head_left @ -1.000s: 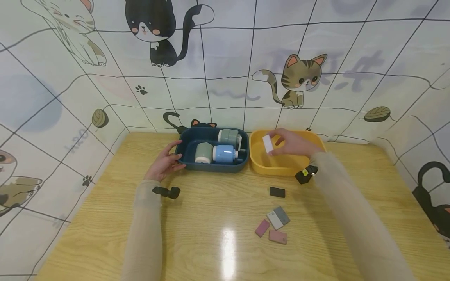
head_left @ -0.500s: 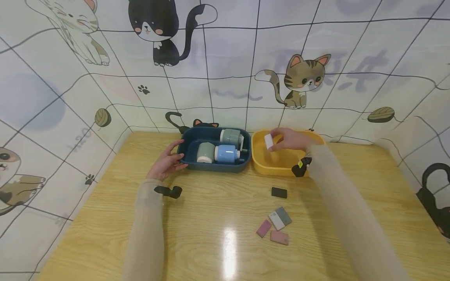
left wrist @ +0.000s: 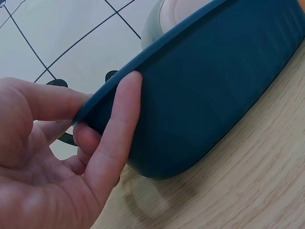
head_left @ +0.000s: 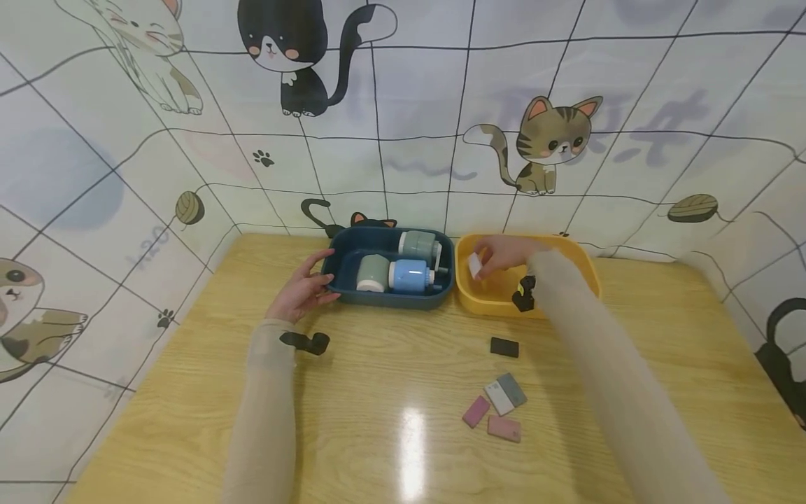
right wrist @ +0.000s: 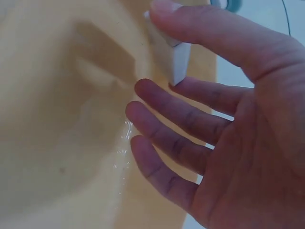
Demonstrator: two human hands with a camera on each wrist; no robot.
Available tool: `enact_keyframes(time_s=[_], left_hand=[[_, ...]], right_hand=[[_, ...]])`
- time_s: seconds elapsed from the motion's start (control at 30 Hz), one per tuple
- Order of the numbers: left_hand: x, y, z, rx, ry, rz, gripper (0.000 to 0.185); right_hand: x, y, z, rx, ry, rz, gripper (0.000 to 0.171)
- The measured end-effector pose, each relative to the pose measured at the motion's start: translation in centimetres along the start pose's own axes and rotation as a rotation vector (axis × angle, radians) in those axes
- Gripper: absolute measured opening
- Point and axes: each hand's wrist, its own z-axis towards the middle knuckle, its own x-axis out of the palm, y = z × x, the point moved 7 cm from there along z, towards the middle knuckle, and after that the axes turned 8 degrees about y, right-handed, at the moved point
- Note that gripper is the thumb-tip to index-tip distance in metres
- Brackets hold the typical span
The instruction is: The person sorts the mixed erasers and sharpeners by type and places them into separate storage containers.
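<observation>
My right hand point(head_left: 500, 255) is inside the yellow bin point(head_left: 494, 306) and pinches a small white rectangular block point(head_left: 475, 265) between thumb and index finger. In the right wrist view, the block point(right wrist: 172, 55) tilts above the bin's floor while the other fingers spread below it. My left hand point(head_left: 301, 290) rests against the left end of the dark blue bin point(head_left: 390, 299). In the left wrist view, its fingertips touch the bin's rim and outer wall point(left wrist: 200, 105). The blue bin holds two grey-green cylindrical containers point(head_left: 373, 271) and a blue one point(head_left: 409, 275).
On the wooden table point(head_left: 352, 392), in front of the yellow bin, lie a black block point(head_left: 504, 347), a grey block point(head_left: 512, 389), a white block point(head_left: 499, 397) and two pink blocks point(head_left: 504, 428). A cat-patterned backdrop point(head_left: 422, 161) rises right behind both bins.
My right hand has moved lower and slightly left within the yellow bin, still pinching the white block. My left hand stays at the blue bin. The head view has shifted slightly.
</observation>
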Motion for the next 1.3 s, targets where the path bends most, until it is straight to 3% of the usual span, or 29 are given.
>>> enact_keyframes(time_s=[0.33,0.6,0.97,1.3], left_hand=[[0.5,0.1,0.2,0.002,0.005,-0.005,0.062],[0.5,0.2,0.3,-0.007,-0.004,-0.023,0.061],[0.4,0.1,0.3,0.004,-0.004,-0.026,0.062],[-0.7,0.7,0.7,0.027,-0.029,-0.022,0.058]], right_hand=[[0.0,-1.1,1.5,0.106,0.023,-0.093,0.072],[0.1,-1.0,1.9,0.135,0.027,-0.126,0.074],[0.4,-1.2,1.2,0.154,0.059,-0.047,0.072],[0.2,-1.1,-0.2,0.097,0.075,-0.003,0.069]])
